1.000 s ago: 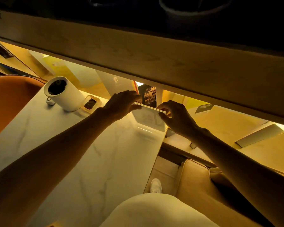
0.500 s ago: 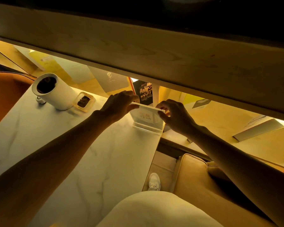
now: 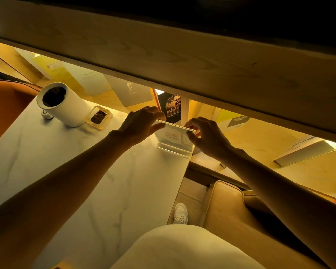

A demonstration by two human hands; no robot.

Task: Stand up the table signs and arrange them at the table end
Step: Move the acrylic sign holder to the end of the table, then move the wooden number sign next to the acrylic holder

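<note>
**Both hands steady a clear sign at the table's far corner**

Nearest the camera, pale clothing fills the lower frame, and a white shoe (image 3: pixel 180 214) shows on the floor just right of the marble table (image 3: pixel 81 191). A tan cushioned seat (image 3: pixel 227 206) sits to the right of the table. Both forearms reach out over the table toward its far right corner, where the acrylic table sign (image 3: pixel 173 139) stands upright on its clear base. The left hand (image 3: pixel 139 123) pinches the sign's top left corner between thumb and fingers; the right hand (image 3: pixel 206 135) pinches the top right corner the same way. Further left on the table lie a small glass dish (image 3: pixel 99 117) of dark pieces and a white cylinder (image 3: pixel 66 105). Beyond the table's end stands a dark card (image 3: pixel 172 107) under a wooden beam (image 3: pixel 182 55).
</note>
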